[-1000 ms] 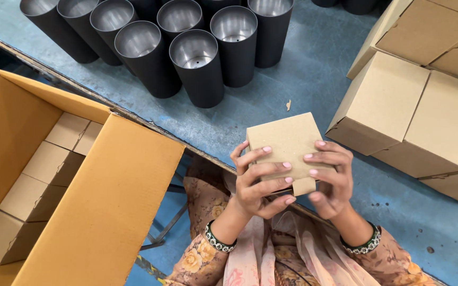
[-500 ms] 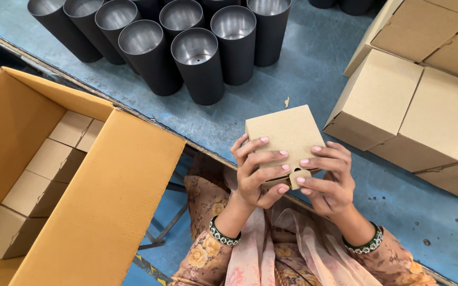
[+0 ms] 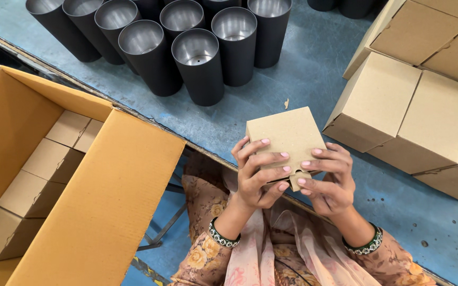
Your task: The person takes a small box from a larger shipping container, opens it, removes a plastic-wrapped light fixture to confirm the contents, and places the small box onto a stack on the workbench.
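A small brown cardboard box (image 3: 287,135) is held over the near edge of the blue table (image 3: 314,69). My left hand (image 3: 255,177) grips its near left side, fingers spread across the face. My right hand (image 3: 329,180) grips its near right side, fingertips pressing on a small flap at the bottom edge. Both wrists wear dark beaded bangles.
Several black metal tumblers (image 3: 197,63) stand in a cluster at the far left of the table. Closed brown boxes (image 3: 414,116) are stacked on the right. A large open carton (image 3: 107,201) at my left holds several small boxes (image 3: 43,159).
The small box has shifted slightly away and to the right in my hands, and my fingers have moved onto its bottom flap.
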